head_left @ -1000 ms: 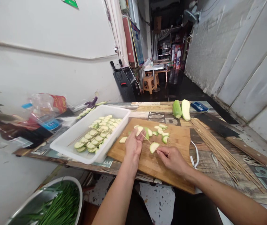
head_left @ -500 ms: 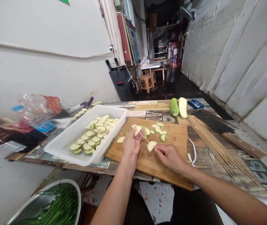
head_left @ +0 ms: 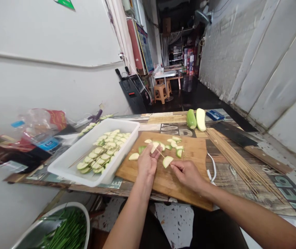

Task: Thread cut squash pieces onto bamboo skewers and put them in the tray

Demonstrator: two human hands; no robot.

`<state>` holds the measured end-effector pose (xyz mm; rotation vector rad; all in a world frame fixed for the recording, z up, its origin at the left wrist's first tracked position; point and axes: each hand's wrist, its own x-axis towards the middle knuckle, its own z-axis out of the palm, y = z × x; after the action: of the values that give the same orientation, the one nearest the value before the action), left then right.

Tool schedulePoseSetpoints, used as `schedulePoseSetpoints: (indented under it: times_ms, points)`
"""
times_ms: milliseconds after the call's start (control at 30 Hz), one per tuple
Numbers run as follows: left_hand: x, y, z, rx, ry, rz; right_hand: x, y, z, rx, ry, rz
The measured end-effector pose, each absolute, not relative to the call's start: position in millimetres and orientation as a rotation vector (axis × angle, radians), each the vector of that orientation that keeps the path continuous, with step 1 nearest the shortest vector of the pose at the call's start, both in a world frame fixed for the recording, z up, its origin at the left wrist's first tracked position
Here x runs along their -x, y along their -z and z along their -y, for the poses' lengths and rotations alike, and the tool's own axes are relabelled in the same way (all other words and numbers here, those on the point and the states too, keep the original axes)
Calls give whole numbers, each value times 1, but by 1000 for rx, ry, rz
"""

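Note:
Over the wooden cutting board [head_left: 189, 154], my right hand [head_left: 188, 174] pinches the near end of a thin bamboo skewer [head_left: 160, 153] that carries a pale green zucchini slice [head_left: 167, 161]. My left hand [head_left: 148, 162] pinches another zucchini slice [head_left: 154, 146] at the skewer's far tip. Several loose slices [head_left: 175, 143] lie on the board beyond the hands. To the left, a white plastic tray [head_left: 67, 162] holds several filled skewers of zucchini slices [head_left: 103, 152].
Two zucchini halves [head_left: 196, 119] lie at the table's far edge. A bundle of bare skewers [head_left: 237, 162] and a cleaver [head_left: 249, 145] lie on the right. A white cable [head_left: 213, 169] runs beside the board. A metal bowl of green chives [head_left: 59, 228] sits below left.
Both hands stay at the board with the skewer. The slice on the skewer sits slightly closer to my right hand. The view has shifted a little to the left.

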<state>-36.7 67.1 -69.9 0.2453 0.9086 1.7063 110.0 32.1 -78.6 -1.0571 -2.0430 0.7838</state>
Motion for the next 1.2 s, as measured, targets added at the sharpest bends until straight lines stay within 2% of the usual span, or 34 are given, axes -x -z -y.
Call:
schedulePoseSetpoints:
  times_ms: [700, 800, 933, 1033, 1200]
  points:
    - [-2, 66, -52, -381, -1567, -928, -115, 79, -35, 1070, -704, 1862]
    - [7, 65, -51, -531, -1577, -998, -117, 79, -37, 1064, -730, 1794]
    - [40, 57, -61, -1037, -1720, -1348, -124, 74, -42, 1086, -736, 1653]
    - [66, 44, -74, -1598, -1519, -1682, -132, 67, -50, 1159, -838, 1411]
    - [69, 28, -92, -2359, -713, -1714, -139, 63, -64, 1195, -1021, 1013]
